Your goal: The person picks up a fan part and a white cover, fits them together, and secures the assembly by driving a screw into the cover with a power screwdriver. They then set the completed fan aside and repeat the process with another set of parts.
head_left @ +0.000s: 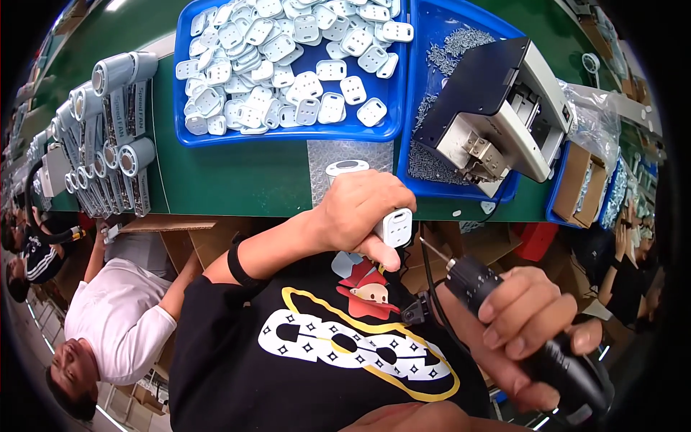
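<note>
My left hand (367, 205) is wrapped round what looks like a white handheld fan; its square end plate (396, 227), with small holes and a slot, faces me. A rounded white part with a dark oval (347, 167) shows past my knuckles, though my fingers hide whether it joins the plate end. In my right hand (529, 317) is a black electric screwdriver (471, 281), its thin bit pointing up and left toward the plate. A gap separates the bit's tip from the plate.
A blue tray (288, 137) heaped with white plates lies on the green table (230, 180). Right of it, another blue tray (425, 189) holds loose screws and a screw feeder (497, 108). White handheld fans (119, 108) are stacked left. Bubble wrap (320, 155) lies ahead; a person (122, 309) sits left.
</note>
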Demonstrator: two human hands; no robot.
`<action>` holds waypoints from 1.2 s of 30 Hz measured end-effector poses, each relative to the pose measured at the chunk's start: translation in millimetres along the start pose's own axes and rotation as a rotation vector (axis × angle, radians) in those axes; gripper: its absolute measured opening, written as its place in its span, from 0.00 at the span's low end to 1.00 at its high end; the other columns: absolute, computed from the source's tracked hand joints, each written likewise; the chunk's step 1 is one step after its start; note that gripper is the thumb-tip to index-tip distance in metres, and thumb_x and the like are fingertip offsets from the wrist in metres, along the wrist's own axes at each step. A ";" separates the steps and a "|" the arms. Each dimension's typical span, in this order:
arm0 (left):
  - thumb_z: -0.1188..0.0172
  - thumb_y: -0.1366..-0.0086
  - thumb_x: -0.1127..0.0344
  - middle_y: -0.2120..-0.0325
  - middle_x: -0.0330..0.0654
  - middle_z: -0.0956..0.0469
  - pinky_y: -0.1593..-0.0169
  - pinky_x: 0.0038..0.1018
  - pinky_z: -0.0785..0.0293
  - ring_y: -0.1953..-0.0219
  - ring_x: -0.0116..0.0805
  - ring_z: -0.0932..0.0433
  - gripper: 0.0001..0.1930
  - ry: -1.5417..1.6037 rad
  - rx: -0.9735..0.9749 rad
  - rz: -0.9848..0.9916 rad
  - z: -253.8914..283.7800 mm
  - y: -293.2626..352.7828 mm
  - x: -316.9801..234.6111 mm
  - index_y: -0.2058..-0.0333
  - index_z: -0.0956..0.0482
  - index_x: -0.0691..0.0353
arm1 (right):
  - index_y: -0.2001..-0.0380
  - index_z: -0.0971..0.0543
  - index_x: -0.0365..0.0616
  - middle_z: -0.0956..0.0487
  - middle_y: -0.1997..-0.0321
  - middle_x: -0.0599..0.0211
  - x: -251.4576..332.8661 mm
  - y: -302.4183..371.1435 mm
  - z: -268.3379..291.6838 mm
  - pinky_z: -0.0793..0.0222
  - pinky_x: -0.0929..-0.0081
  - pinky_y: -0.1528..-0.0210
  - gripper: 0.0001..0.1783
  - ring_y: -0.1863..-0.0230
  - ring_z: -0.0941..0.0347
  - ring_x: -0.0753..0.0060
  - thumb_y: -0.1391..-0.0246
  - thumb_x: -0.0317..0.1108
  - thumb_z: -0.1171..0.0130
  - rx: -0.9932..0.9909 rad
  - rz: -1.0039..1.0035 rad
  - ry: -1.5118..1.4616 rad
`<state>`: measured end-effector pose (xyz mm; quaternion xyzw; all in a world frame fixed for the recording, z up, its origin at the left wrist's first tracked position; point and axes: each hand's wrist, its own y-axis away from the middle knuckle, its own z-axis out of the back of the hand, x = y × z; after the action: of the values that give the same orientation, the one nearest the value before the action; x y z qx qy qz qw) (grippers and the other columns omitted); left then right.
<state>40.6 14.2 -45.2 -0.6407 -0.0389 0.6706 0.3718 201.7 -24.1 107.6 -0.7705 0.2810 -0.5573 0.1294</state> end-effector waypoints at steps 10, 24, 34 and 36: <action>0.43 0.41 0.30 0.74 0.41 0.26 0.72 0.32 0.28 0.75 0.41 0.23 0.34 0.007 -0.018 -0.014 0.0 -5.5 -3.6 0.65 0.26 0.64 | 0.49 0.34 0.45 0.27 0.74 0.72 -16.5 -12.1 -7.9 0.27 0.80 0.77 0.31 0.80 0.29 0.79 0.42 0.54 0.35 0.283 -0.112 -0.001; 0.49 0.39 0.26 0.74 0.44 0.23 0.75 0.31 0.29 0.77 0.39 0.23 0.38 -0.039 0.024 -0.041 -1.1 -6.6 1.2 0.62 0.27 0.66 | 0.47 0.36 0.48 0.25 0.74 0.62 -23.5 -11.1 14.8 0.31 0.67 0.76 0.31 0.82 0.31 0.69 0.40 0.57 0.40 -0.125 0.195 0.134; 0.43 0.44 0.28 0.75 0.42 0.26 0.72 0.33 0.28 0.75 0.42 0.23 0.37 -0.016 0.022 0.022 -2.5 -8.2 -0.8 0.64 0.26 0.64 | 0.48 0.34 0.46 0.27 0.76 0.62 -16.6 2.6 17.7 0.29 0.66 0.78 0.27 0.80 0.29 0.68 0.38 0.53 0.41 -0.059 -0.027 0.057; 0.43 0.44 0.28 0.74 0.42 0.26 0.72 0.33 0.27 0.75 0.42 0.23 0.37 -0.039 0.037 0.037 -2.4 -1.5 -2.4 0.64 0.26 0.64 | 0.47 0.36 0.46 0.26 0.74 0.63 3.8 7.2 17.4 0.26 0.64 0.77 0.26 0.78 0.26 0.65 0.40 0.46 0.37 0.099 -0.027 -0.040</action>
<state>43.2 13.0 -42.9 -0.6209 -0.0219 0.6904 0.3705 216.7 -34.0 100.8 -0.7779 0.2403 -0.5566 0.1653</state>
